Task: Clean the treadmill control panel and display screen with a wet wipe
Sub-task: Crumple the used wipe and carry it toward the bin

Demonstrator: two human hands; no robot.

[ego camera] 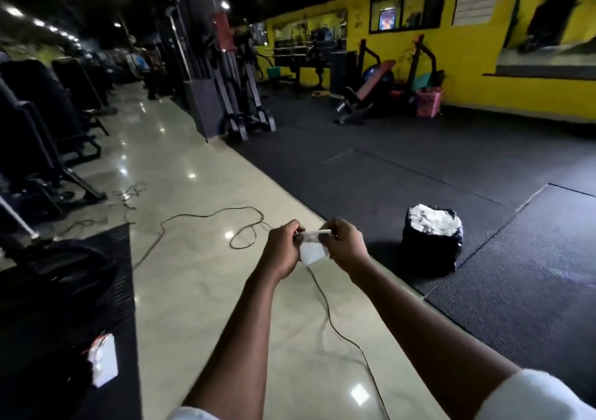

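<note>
Now opening out the wipe

Over the tiled floor [193, 290], the wet wipe [313, 252] hangs between the left hand [285, 245] and right hand [345, 242]. Each grip pinches its top edge, probably to spread it flat for wiping. The treadmill console is out of view, and a black waste bag [430, 258] stands nearby on the right

1 head-worn wide-angle view faces forward and down, close behind the left hand [283, 248] and right hand [345, 245].

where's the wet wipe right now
In the head view the wet wipe is at centre frame, pinched between the left hand and right hand above the tiled floor, with the black bin bag to its right.
</note>
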